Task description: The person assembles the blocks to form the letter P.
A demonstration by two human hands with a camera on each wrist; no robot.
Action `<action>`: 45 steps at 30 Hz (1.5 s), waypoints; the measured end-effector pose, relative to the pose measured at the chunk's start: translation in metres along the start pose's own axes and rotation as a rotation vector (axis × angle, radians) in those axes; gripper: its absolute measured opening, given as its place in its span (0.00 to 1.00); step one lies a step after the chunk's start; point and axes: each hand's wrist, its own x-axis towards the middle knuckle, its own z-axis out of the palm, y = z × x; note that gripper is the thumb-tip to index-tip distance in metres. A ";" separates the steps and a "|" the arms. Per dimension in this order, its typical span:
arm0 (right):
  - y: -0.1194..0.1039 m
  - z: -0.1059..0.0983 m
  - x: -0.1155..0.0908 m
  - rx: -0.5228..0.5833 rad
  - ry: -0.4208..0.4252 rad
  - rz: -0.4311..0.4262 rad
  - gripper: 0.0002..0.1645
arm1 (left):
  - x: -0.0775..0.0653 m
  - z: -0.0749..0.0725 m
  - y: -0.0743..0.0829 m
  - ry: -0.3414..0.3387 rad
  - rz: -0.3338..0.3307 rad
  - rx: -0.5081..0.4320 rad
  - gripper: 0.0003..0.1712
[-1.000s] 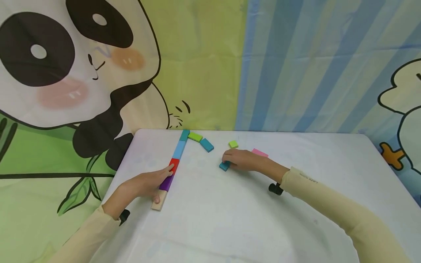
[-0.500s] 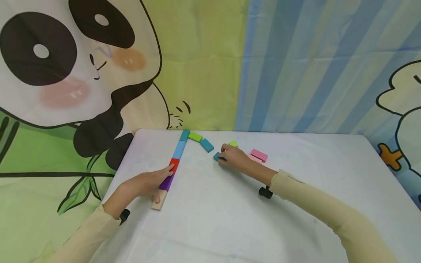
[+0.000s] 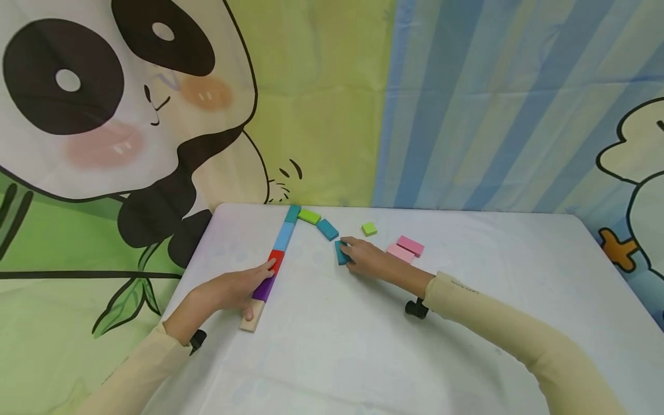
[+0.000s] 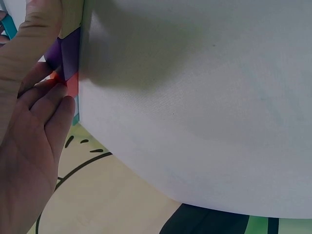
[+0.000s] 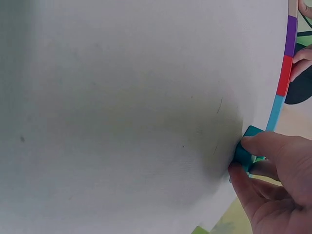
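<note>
My left hand (image 3: 228, 291) rests its extended fingers along a straight row of flat blocks, touching the red block (image 3: 278, 257) and purple block (image 3: 263, 290); its thumb lies on the plain wood block (image 3: 249, 324) at the near end. Farther up the row come a light blue block (image 3: 284, 236) and a teal block (image 3: 293, 214). A lime green block (image 3: 309, 217) and a blue-teal block (image 3: 327, 230) curve away rightward. Just beyond these, my right hand (image 3: 369, 259) pinches another teal block (image 5: 242, 155) between thumb and fingers, at the tabletop.
A small lime block (image 3: 369, 229) lies behind the right hand. Beside that wrist are a pink block (image 3: 410, 246) and a light pink block (image 3: 399, 253), partly covered by the arm. The white tabletop (image 3: 332, 351) ends at a printed cloth backdrop (image 3: 321, 115).
The right hand has shifted left with the teal block, which has turned to point more toward me, near the curve's end. The pink blocks have come into view. The left hand stays still.
</note>
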 end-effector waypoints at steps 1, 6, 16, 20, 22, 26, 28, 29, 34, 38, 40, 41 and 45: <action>0.000 0.000 0.000 0.001 0.006 -0.006 0.32 | 0.000 0.000 0.000 0.000 -0.001 -0.002 0.65; 0.001 0.001 0.003 0.003 0.039 -0.030 0.31 | 0.001 0.002 0.000 -0.001 -0.010 -0.003 0.65; -0.001 0.004 0.008 -0.008 0.090 -0.044 0.31 | 0.002 0.001 0.000 -0.002 -0.018 -0.003 0.66; 0.000 0.007 0.009 -0.019 0.112 -0.041 0.31 | 0.002 0.001 0.000 0.002 -0.013 0.003 0.66; 0.000 0.008 0.009 -0.008 0.117 -0.027 0.32 | 0.001 0.001 0.000 0.003 -0.010 -0.001 0.66; 0.002 0.000 0.001 0.043 0.116 0.041 0.35 | 0.001 0.001 0.000 0.002 -0.014 -0.014 0.66; 0.009 -0.007 -0.008 0.054 0.132 0.073 0.36 | 0.000 0.001 -0.001 0.002 -0.016 -0.014 0.66; 0.013 -0.012 -0.014 0.058 0.136 0.090 0.35 | 0.000 0.001 -0.001 0.003 -0.018 -0.010 0.66; 0.055 -0.027 -0.049 -0.005 0.182 0.075 0.26 | 0.000 0.002 -0.002 0.004 -0.019 0.000 0.67; 0.095 -0.032 -0.080 -0.071 0.088 0.005 0.27 | 0.001 0.002 -0.002 0.004 -0.012 0.004 0.67; 0.110 -0.031 -0.091 -0.072 0.012 -0.017 0.32 | 0.001 0.002 -0.002 0.003 -0.009 0.002 0.67; 0.116 -0.031 -0.096 -0.071 -0.020 -0.020 0.34 | 0.000 0.002 -0.002 0.002 -0.012 0.002 0.67; 0.130 -0.028 -0.105 -0.045 -0.060 -0.006 0.38 | -0.002 0.001 -0.001 0.000 -0.021 0.002 0.67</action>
